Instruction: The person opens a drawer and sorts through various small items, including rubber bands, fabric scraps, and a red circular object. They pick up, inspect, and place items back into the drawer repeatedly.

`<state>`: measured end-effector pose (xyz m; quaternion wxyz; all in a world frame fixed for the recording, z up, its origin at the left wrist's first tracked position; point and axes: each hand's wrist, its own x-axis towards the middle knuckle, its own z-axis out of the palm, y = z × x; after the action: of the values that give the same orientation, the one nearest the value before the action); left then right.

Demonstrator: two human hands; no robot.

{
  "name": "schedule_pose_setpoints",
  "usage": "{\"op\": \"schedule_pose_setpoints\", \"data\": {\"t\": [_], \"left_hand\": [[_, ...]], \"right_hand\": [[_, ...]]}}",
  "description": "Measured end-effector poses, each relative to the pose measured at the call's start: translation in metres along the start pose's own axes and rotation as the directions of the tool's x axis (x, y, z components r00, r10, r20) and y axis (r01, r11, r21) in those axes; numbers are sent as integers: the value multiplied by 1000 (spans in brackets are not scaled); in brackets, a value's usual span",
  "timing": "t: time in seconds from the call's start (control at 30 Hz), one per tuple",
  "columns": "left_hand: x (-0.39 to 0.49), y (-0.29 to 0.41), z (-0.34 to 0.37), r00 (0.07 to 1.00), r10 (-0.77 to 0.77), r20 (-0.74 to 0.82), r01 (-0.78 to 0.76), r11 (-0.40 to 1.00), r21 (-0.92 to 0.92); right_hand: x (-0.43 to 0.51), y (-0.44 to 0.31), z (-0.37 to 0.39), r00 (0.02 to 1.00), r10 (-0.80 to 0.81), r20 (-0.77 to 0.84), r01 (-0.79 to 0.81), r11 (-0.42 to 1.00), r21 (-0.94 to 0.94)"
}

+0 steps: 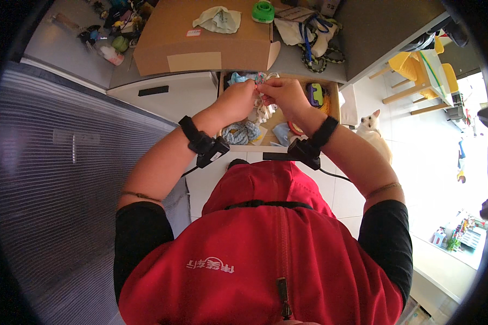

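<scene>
My left hand [239, 97] and my right hand [285, 94] meet fingertip to fingertip above an open drawer [276, 148]. Between them they pinch a small orange-red item [256, 87], too small and too covered by fingers to identify. Just beneath the hands lies a jumble of crumpled white and coloured pieces [265, 111], partly hidden. A light blue braided rope [240, 133] rests in the drawer's near left corner. Toward the right side are a green and purple plastic object [316, 95], orange strands [325, 106] and a folded blue piece [282, 133].
Behind the drawer a cardboard box [154, 48] carries a crumpled cloth [219, 20] and a green tape-like roll [263, 12]. Bags with cords [315, 34] lie beside it. A white dog [373, 132] is on the floor at right. A ribbed panel [65, 195] stands left.
</scene>
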<state>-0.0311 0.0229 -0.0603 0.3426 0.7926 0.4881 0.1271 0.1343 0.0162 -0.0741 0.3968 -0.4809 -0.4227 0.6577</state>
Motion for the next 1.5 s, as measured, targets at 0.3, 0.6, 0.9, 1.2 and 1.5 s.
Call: {"op": "schedule_pose_setpoints", "data": {"t": [0.3, 0.6, 0.9, 1.2, 1.5], "left_hand": [[9, -2, 14, 986, 158, -62, -156, 987, 28], [14, -8, 4, 970, 135, 204, -24, 881, -472], [32, -18, 21, 994, 108, -3, -105, 966, -236], [29, -9, 6, 945, 60, 320, 120, 849, -514], [29, -70, -25, 994, 45, 100, -15, 959, -284]], "right_hand": [[-10, 3, 7, 990, -98, -101, 107, 990, 87], [-1, -3, -15, 996, -60, -58, 58, 997, -44], [-4, 3, -11, 996, -69, 59, 60, 987, 146], [-4, -5, -3, 991, -130, 31, 132, 935, -329], [-11, -41, -63, 997, -66, 27, 71, 945, -319]]}}
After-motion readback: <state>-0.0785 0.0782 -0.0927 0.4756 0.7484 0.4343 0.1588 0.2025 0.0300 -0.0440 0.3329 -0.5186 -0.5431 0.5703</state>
